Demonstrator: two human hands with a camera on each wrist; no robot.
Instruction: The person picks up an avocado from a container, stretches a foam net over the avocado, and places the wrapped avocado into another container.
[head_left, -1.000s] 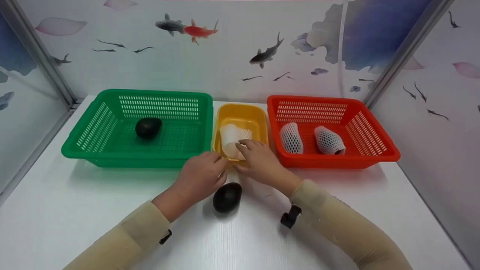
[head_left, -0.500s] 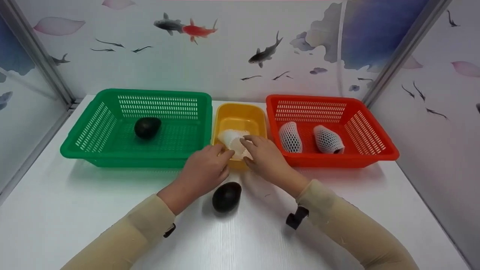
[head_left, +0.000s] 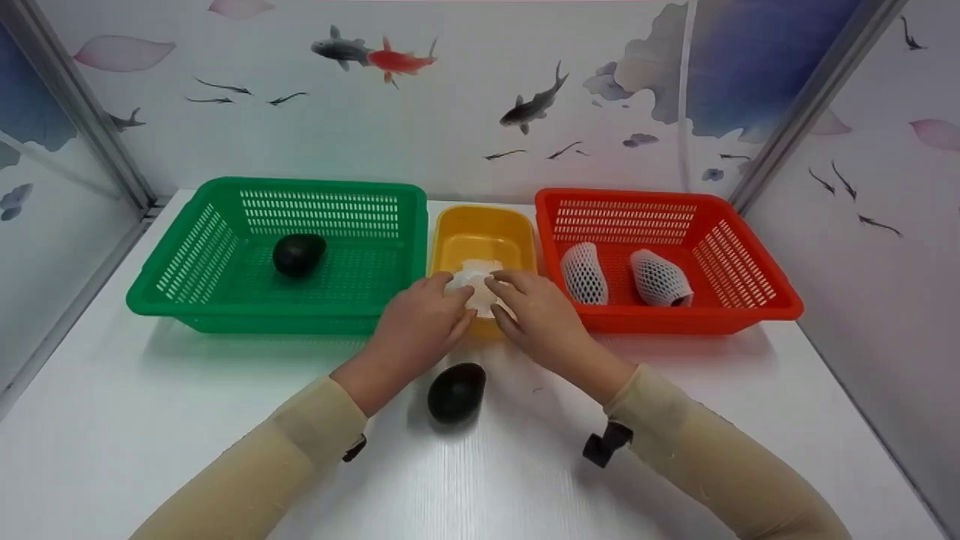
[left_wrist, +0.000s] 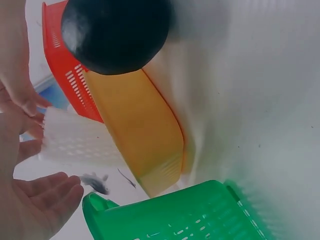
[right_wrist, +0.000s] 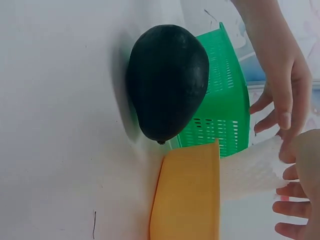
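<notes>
In the head view a white foam net sleeve (head_left: 478,294) rises over the front of the small yellow bin (head_left: 486,223). My left hand (head_left: 416,319) pinches its near edge from the left, other fingers loosely spread. From the opposite side my right hand (head_left: 546,319) pinches that same edge. Both wrist views show the sleeve (left_wrist: 80,137) sticking up out of the bin, its open end at the fingertips. Exactly where each thumb meets the net is partly hidden. A bare dark avocado (head_left: 456,394) lies on the white table, just below the hands.
A green basket (head_left: 337,319) with one bare avocado (head_left: 298,255) stands to the left. At the right, a red basket (head_left: 675,319) holds two net-wrapped fruits, one of them a wrapped fruit (head_left: 660,279) with a dark end showing. Printed wall panels stand behind and beside.
The foam sleeve, lying in the bin earlier, has been raised and tipped toward me. My left hand has moved from the bin's front rim onto the sleeve; both hands are closer together.
</notes>
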